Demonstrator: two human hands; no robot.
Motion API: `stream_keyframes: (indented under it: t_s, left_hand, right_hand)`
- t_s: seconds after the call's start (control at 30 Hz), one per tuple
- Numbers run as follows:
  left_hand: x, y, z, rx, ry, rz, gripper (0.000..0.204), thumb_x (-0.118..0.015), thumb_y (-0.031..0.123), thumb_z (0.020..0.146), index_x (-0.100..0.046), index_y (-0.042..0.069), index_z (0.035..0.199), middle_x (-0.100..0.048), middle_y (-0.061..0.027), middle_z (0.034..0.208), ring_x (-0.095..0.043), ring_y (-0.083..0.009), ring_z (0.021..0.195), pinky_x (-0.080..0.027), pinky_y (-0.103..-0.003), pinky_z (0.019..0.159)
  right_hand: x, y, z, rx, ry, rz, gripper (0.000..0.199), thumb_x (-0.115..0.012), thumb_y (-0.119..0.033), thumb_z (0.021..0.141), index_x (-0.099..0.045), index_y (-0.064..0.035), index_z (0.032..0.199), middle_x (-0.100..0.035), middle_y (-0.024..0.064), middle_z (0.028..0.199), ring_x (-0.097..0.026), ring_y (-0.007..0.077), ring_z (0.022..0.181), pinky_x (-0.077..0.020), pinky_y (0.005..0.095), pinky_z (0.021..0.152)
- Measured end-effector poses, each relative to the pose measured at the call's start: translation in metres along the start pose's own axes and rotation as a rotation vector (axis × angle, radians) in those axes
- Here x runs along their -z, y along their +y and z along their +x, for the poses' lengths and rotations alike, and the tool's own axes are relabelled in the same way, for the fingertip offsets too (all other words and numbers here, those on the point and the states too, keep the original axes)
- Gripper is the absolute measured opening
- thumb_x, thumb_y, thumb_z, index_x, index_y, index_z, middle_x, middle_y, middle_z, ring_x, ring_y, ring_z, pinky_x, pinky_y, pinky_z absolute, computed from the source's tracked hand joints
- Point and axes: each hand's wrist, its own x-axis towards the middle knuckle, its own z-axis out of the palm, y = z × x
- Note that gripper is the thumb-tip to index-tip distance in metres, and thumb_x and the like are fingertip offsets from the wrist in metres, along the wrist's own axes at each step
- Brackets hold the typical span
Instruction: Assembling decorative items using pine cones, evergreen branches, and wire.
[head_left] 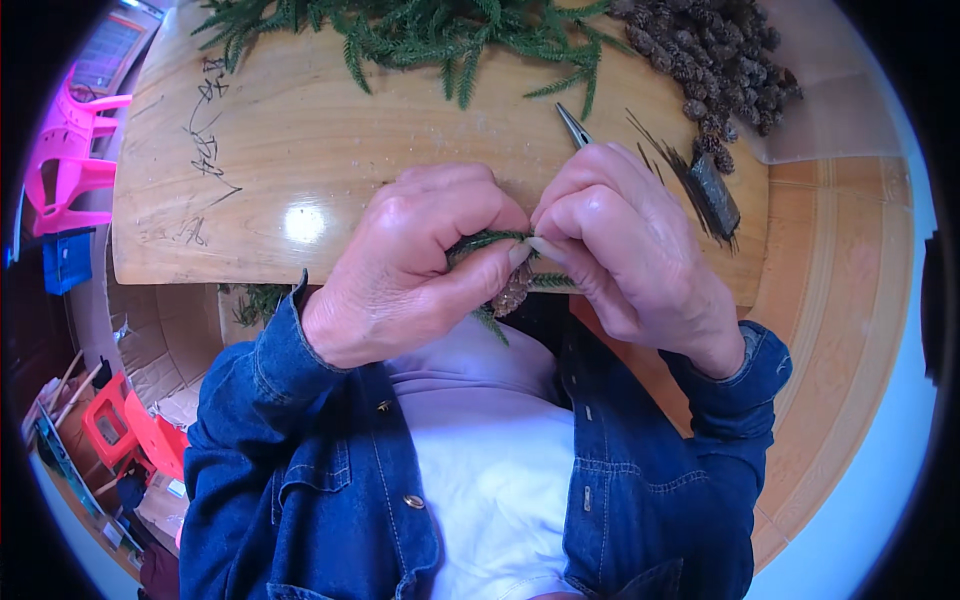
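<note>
Left hand [410, 265] pinched on evergreen sprig [487, 240] and small pine cone [512, 290], at wooden table [300, 150] near edge | right hand [625, 250] fingers closed on sprig tip, pliers [573, 125] poking out behind | risk: cone may slip if pinch loosens.

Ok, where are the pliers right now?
In the head view the pliers lie on the wooden table, their tip poking out just above the right hand, below the green sprigs and left of the cone pile.
</note>
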Motion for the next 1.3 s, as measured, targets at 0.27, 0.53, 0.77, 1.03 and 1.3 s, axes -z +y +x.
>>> stream_keyframes:
  t_s: [0.27,0.53,0.77,1.03,1.3]
  left_hand:
    - [-0.011,-0.003,-0.001,-0.105,0.184,0.281,0.013,-0.064,0.003,0.069,-0.059,0.002,0.081,-0.054,-0.0102,0.072,-0.054,-0.0296,0.07,-0.041,-0.036,0.066]
    - [-0.003,-0.001,0.003,-0.097,0.177,0.138,0.009,-0.063,0.001,0.078,-0.062,-0.003,0.087,-0.053,-0.0067,0.074,-0.053,-0.0164,0.069,-0.039,-0.027,0.063]
    - [0.02,0.003,0.005,0.23,-0.195,-0.668,0.014,-0.06,0.005,0.088,-0.064,-0.004,0.098,-0.061,-0.0012,0.08,-0.056,-0.0067,0.077,-0.043,-0.021,0.069]
    - [0.018,-0.017,0.005,0.294,-0.357,-0.995,0.016,-0.061,0.007,0.087,-0.064,-0.003,0.099,-0.064,-0.0021,0.086,-0.056,-0.0068,0.079,-0.044,-0.019,0.072]
    - [0.024,-0.003,0.022,0.514,-0.454,-0.942,0.017,-0.065,0.005,0.079,-0.063,-0.007,0.091,-0.062,-0.011,0.095,-0.056,-0.0204,0.093,-0.042,-0.03,0.084]
  right_hand:
    - [0.0,-0.009,0.005,-0.193,-0.025,-0.054,0.012,-0.06,0.004,0.078,-0.051,-0.0001,0.084,-0.05,0.0093,0.075,-0.049,0.0238,0.065,-0.0397,0.031,0.057]
    - [0.019,-0.015,-0.004,-0.501,0.086,0.323,0.024,-0.064,0.006,0.075,-0.058,0.0,0.098,-0.052,0.0062,0.084,-0.051,0.0148,0.069,-0.0407,0.0228,0.061]
    - [0.033,-0.017,0.003,-0.051,-0.119,-0.014,0.036,-0.068,0.004,0.071,-0.063,-0.0019,0.106,-0.054,0.0083,0.089,-0.055,0.0164,0.072,-0.0421,0.0224,0.057]
    - [0.035,-0.019,0.011,0.143,-0.189,-0.104,0.04,-0.072,0.001,0.063,-0.065,-0.0033,0.102,-0.057,0.009,0.087,-0.055,0.0191,0.062,-0.0419,0.0267,0.049]
    - [0.031,-0.004,0.013,0.257,-0.123,-0.113,0.03,-0.071,0.0,0.063,-0.063,-0.0027,0.092,-0.057,0.0083,0.082,-0.054,0.0203,0.057,-0.0392,0.0295,0.045]
